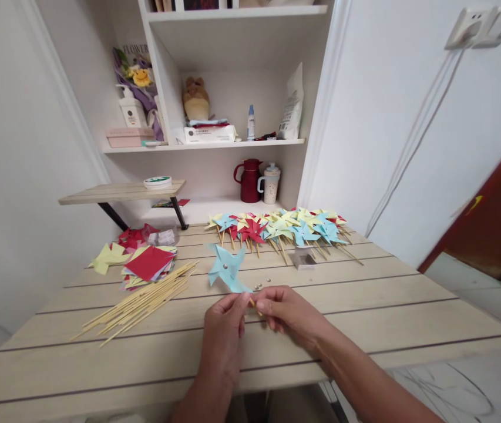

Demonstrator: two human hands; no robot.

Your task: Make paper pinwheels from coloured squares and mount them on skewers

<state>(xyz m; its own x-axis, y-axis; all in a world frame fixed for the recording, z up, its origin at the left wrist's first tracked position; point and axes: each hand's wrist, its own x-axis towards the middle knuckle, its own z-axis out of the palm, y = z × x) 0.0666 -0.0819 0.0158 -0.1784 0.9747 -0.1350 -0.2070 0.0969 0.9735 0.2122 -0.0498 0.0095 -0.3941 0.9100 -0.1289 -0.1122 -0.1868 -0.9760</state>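
Observation:
My left hand and my right hand meet over the wooden table, fingers pinched together. Between them I hold a light blue paper pinwheel; its short wooden stick pokes out between the fingertips. The pinwheel's blades rise above my left fingers. A few small metal pins lie on the table just beyond my hands.
A bundle of bamboo sticks lies to the left, beside a stack of coloured paper squares. A row of finished pinwheels lies at the back. A small clear box sits near them. Shelves with a red jug stand behind.

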